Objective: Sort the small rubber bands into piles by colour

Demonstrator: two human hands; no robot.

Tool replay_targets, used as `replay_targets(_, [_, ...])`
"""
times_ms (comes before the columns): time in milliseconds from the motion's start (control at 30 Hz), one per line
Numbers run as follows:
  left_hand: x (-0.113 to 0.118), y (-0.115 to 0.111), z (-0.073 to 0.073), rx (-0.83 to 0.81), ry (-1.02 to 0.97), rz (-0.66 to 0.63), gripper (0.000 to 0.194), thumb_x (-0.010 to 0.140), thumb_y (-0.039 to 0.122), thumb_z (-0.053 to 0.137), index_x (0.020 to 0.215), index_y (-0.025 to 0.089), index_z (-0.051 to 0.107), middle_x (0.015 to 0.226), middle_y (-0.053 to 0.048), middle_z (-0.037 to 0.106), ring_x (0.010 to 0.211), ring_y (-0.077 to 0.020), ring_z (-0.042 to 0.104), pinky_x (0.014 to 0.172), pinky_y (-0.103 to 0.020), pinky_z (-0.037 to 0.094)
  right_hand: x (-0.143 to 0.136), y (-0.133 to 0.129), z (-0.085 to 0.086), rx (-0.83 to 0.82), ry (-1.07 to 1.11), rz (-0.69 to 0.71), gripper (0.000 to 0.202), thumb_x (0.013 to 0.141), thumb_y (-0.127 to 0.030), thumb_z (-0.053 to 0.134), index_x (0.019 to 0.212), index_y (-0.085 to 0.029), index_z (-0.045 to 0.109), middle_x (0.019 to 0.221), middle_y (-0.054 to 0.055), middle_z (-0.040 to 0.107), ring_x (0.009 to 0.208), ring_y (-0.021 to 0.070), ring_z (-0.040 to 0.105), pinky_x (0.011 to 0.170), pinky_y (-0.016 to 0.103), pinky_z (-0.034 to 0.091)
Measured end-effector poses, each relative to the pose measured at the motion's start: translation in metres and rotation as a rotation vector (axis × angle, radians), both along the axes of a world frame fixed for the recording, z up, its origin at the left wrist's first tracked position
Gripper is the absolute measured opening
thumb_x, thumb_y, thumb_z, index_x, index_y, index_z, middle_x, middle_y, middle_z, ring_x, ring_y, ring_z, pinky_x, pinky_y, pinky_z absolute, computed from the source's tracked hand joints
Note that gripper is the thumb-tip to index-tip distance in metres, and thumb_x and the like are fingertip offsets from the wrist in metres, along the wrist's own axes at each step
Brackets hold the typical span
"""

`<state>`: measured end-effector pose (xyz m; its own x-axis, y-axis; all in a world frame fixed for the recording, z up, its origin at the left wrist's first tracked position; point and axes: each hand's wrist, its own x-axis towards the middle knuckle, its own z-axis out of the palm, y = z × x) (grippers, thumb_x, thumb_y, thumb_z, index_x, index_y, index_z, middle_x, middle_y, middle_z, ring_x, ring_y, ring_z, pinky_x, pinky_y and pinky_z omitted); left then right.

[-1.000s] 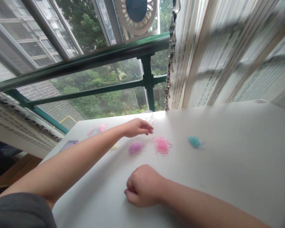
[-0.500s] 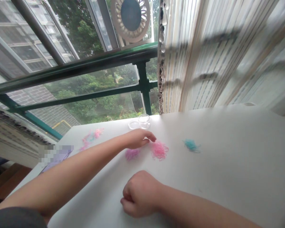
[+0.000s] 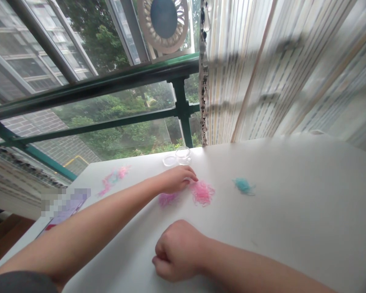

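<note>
Pink strand pile (image 3: 203, 194) sat right at the fingertips of the left grip (image 3: 177, 179), which had dropped closer, putting strands within reach; couldn't tell if it held any, right grip (image 3: 183, 250) balled up, contents hidden.

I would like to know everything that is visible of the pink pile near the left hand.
The pink pile is a loose, flattish tangle of thin strands or small loops, perhaps rubbery, with stray ends around its edge. It lies on the white table, between a purple pile and a teal pile. The left hand is at its upper-left edge; contact is unclear.
</note>
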<state>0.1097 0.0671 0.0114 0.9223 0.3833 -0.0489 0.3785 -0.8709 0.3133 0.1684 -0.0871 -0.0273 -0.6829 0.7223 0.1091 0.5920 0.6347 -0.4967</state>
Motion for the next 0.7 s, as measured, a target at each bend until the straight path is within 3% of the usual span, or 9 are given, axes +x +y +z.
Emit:
replay_targets(167, [-0.005, -0.001, 0.002, -0.012, -0.012, 0.037, 0.034, 0.078, 0.010, 0.051, 0.107, 0.020, 0.063, 0.117, -0.008, 0.056, 0.107, -0.0195, 0.054, 0.095, -0.033, 0.041, 0.000, 0.000, 0.000, -0.010, -0.004, 0.006, 0.023, 0.073, -0.033, 0.050, 0.065, -0.021, 0.067, 0.055, -0.001, 0.065, 0.045, 0.0104, 0.046, 0.046, 0.023, 0.025])
replay_targets(400, [-0.024, 0.003, 0.006, -0.097, -0.047, 0.177, 0.048, 0.080, 0.016, 0.048, 0.127, 0.022, 0.045, 0.119, -0.006, 0.059, 0.105, -0.0167, 0.056, 0.086, -0.029, 0.046, 0.000, 0.000, 0.000, -0.012, 0.009, 0.001, 0.022, 0.072, -0.032, 0.050, 0.062, -0.020, 0.065, 0.053, -0.001, 0.064, 0.044, 0.0100, 0.042, 0.046, 0.023, 0.025])
replay_targets(567, [-0.050, 0.007, 0.021, -0.081, -0.127, 0.283, 0.037, 0.081, 0.020, 0.046, 0.117, 0.021, 0.055, 0.118, -0.006, 0.060, 0.102, -0.0171, 0.057, 0.084, -0.029, 0.048, 0.001, 0.001, 0.002, -0.048, 0.021, 0.002, 0.020, 0.071, -0.031, 0.051, 0.059, -0.020, 0.064, 0.050, -0.001, 0.061, 0.044, 0.0098, 0.039, 0.046, 0.023, 0.025])
replay_targets(700, [-0.087, 0.008, 0.030, -0.085, -0.227, 0.417, 0.033, 0.081, 0.026, 0.046, 0.110, 0.021, 0.060, 0.115, -0.007, 0.060, 0.101, -0.0191, 0.058, 0.085, -0.032, 0.048, 0.001, 0.000, 0.000, -0.067, 0.038, 0.005, 0.020, 0.069, -0.028, 0.052, 0.053, -0.019, 0.056, 0.046, -0.004, 0.053, 0.043, 0.0089, 0.027, 0.046, 0.022, 0.025])
